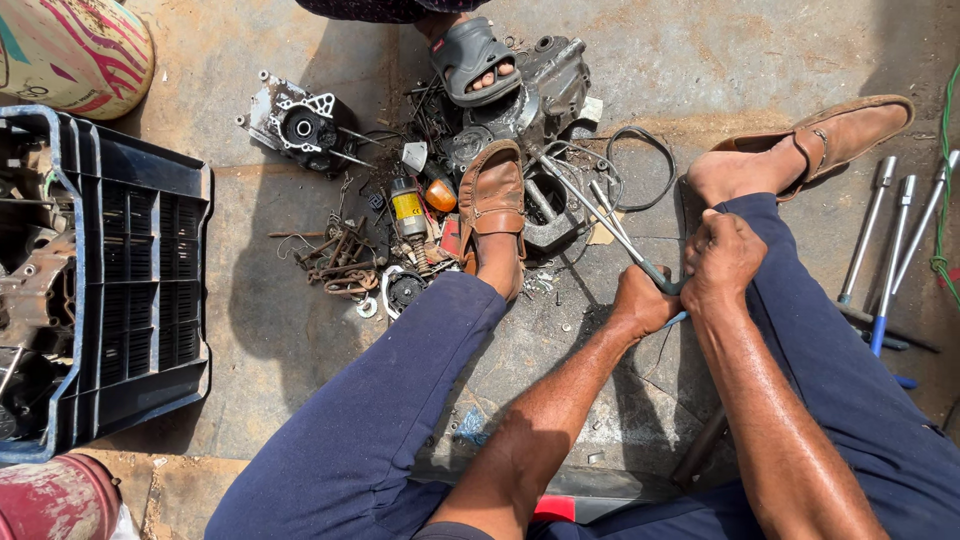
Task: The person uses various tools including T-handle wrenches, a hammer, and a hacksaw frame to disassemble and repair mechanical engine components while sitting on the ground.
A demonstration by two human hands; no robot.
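I sit on the ground with both legs out, in dark blue trousers and brown shoes. My left hand (641, 301) and my right hand (722, 258) are both closed on the handles of long grey pliers (600, 218). The pliers' jaws reach up and left to a grey engine casing (545, 100). My left shoe (493, 200) rests against that casing. A black cable loop (640, 165) lies just right of the casing.
Another person's foot in a grey sandal (470, 60) stands on the casing's far side. An engine part (300, 125), rusty metal bits (335, 260) and a yellow can (407, 208) lie left. A dark blue crate (130, 280) sits far left. Long socket wrenches (885, 235) lie right.
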